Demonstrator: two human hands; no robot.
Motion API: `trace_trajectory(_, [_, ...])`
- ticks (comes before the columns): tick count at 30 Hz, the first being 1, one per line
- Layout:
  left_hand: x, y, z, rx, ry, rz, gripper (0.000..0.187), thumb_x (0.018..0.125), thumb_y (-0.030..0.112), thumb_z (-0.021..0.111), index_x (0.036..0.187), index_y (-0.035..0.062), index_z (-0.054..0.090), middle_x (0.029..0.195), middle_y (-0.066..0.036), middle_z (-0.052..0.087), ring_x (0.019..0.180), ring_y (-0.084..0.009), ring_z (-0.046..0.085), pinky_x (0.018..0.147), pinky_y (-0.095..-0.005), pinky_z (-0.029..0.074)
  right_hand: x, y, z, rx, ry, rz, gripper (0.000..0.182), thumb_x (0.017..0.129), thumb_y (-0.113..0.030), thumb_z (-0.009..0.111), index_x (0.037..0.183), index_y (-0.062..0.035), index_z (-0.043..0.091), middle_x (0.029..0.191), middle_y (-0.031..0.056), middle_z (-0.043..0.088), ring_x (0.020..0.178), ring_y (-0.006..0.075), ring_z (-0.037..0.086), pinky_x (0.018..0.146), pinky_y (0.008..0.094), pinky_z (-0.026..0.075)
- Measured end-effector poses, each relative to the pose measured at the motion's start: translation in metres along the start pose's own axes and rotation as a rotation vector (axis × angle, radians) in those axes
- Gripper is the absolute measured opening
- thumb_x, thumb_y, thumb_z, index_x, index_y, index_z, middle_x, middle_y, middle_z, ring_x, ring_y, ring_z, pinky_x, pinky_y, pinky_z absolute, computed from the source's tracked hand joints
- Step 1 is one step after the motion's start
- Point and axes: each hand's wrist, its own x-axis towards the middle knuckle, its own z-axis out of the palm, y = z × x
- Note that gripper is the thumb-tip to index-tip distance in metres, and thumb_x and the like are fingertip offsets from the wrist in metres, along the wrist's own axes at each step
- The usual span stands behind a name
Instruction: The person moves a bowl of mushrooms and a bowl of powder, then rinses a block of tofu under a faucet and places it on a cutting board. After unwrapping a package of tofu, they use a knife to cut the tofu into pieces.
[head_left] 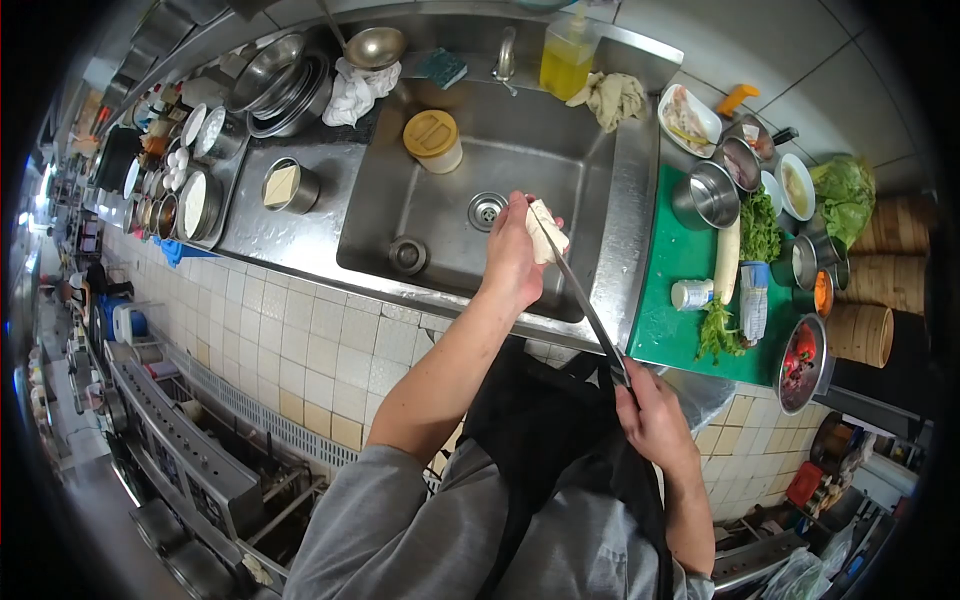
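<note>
Over the metal sink (400, 190), my left hand (515, 255) holds a white block like tofu (544, 232) in its palm, fingers curled round it. My right hand (655, 412) grips the dark handle of a knife (590, 312). The blade slants up to the left, and its tip end meets the white block. Beneath the hands, the sink drain (487, 211) shows to the left of the block. On the counter left of the sink, a steel container (306, 192) has a pale square block in it.
A lidded tub (433, 140) and a small round metal piece (407, 256) are in the sink. The faucet (505, 60) and a yellow liquid bottle (567, 60) stand behind. At right, a green board (665, 300) bears vegetables, bowls and a white jar (692, 294).
</note>
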Motion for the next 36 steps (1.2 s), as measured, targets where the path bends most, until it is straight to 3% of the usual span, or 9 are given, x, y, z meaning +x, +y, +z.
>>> trace_trajectory(6, [0.005, 0.002, 0.001, -0.147, -0.042, -0.144, 0.048, 0.114, 0.054, 0.035, 0.114, 0.012, 0.059, 0.103, -0.006, 0.066, 0.098, -0.0259, 0.068, 0.083, -0.0483, 0.057, 0.001, -0.004, -0.006, -0.028, -0.014, 0.023, 0.04, 0.097, -0.005, 0.067, 0.136, 0.0034, 0.059, 0.106, 0.0274, 0.069, 0.091, 0.0487, 0.069, 0.077, 0.0504, 0.056])
trace_trajectory(12, [0.014, 0.007, -0.006, -0.292, -0.053, -0.174, 0.057, 0.11, 0.063, 0.038, 0.105, 0.0135, 0.065, 0.097, -0.004, 0.068, 0.1, -0.0282, 0.068, 0.09, -0.0474, 0.055, -0.009, -0.02, -0.024, 0.041, 0.005, 0.073, 0.037, 0.096, -0.004, 0.069, 0.131, 0.005, 0.063, 0.103, 0.0262, 0.07, 0.09, 0.0458, 0.07, 0.079, 0.0446, 0.057])
trace_trajectory(19, [0.013, 0.01, -0.006, -0.403, -0.157, -0.192, 0.051, 0.11, 0.058, 0.042, 0.1, 0.0145, 0.067, 0.092, -0.003, 0.07, 0.097, -0.0273, 0.068, 0.092, -0.046, 0.052, -0.009, -0.022, -0.024, 0.088, 0.045, 0.096, 0.036, 0.095, -0.005, 0.07, 0.13, 0.0048, 0.064, 0.101, 0.0249, 0.07, 0.089, 0.0425, 0.07, 0.081, 0.0429, 0.056])
trace_trajectory(28, [0.011, 0.012, 0.003, -0.464, -0.069, -0.222, 0.056, 0.111, 0.056, 0.034, 0.099, 0.0117, 0.065, 0.09, -0.004, 0.067, 0.097, -0.0261, 0.066, 0.094, -0.0445, 0.051, -0.004, -0.025, -0.019, 0.087, 0.052, 0.077, 0.037, 0.096, -0.007, 0.07, 0.131, 0.0043, 0.064, 0.103, 0.0251, 0.071, 0.089, 0.0414, 0.071, 0.081, 0.0411, 0.057])
trace_trajectory(36, [0.012, 0.015, -0.003, -0.395, -0.209, -0.228, 0.058, 0.111, 0.058, 0.031, 0.098, 0.0118, 0.064, 0.089, -0.005, 0.065, 0.097, -0.0306, 0.065, 0.093, -0.0477, 0.051, 0.0, -0.023, -0.017, 0.07, 0.045, 0.067, 0.037, 0.097, -0.008, 0.07, 0.131, 0.0051, 0.063, 0.105, 0.0266, 0.071, 0.091, 0.0426, 0.072, 0.083, 0.0417, 0.057])
